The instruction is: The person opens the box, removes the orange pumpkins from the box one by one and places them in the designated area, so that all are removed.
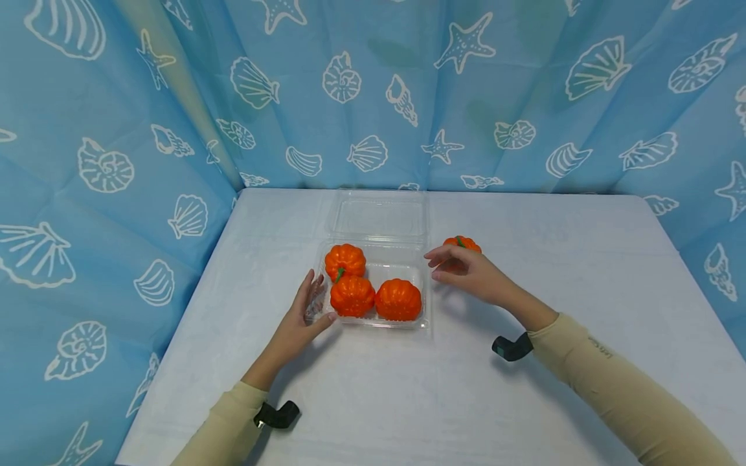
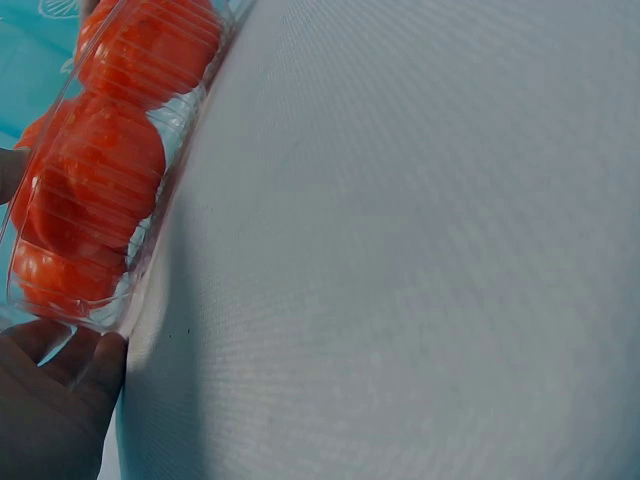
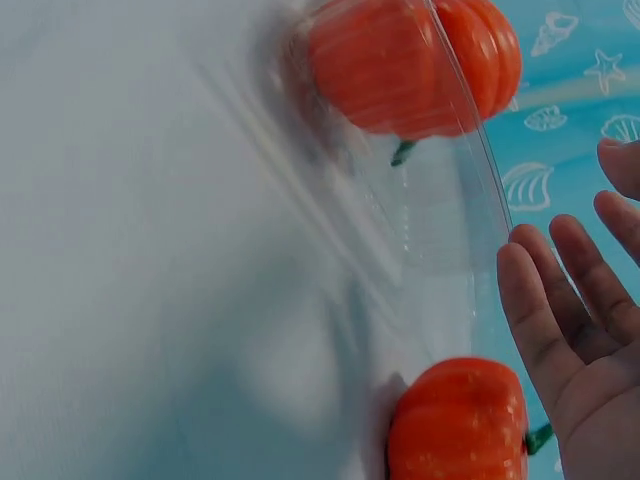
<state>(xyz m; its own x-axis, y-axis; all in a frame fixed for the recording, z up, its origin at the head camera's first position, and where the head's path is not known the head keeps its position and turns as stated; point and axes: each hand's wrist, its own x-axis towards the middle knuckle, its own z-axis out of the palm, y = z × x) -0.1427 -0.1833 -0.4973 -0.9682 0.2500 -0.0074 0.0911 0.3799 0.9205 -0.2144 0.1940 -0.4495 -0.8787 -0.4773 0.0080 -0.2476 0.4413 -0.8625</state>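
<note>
A clear plastic hinged container (image 1: pixel 377 323) stands on the white table with its lid (image 1: pixel 381 217) folded back, away from me. Inside are three orange toy pumpkins: one at the back left (image 1: pixel 345 261), one at the front left (image 1: pixel 352 296) and one at the front right (image 1: pixel 398 299). My left hand (image 1: pixel 300 320) rests against the container's left end, thumb at the front corner, fingers extended along the side. Just beyond the right side, my right hand (image 1: pixel 466 272) hovers with loosely bent fingers and nothing in them. Another pumpkin (image 1: pixel 462 243) sits behind it, partly hidden by the hand.
The white-covered table (image 1: pixel 583 259) ends at a blue curtain (image 1: pixel 408 90) printed with shells and starfish, which hangs behind it and along the left. Each wrist wears a small black camera, one on the left (image 1: pixel 280 415) and one on the right (image 1: pixel 511 347).
</note>
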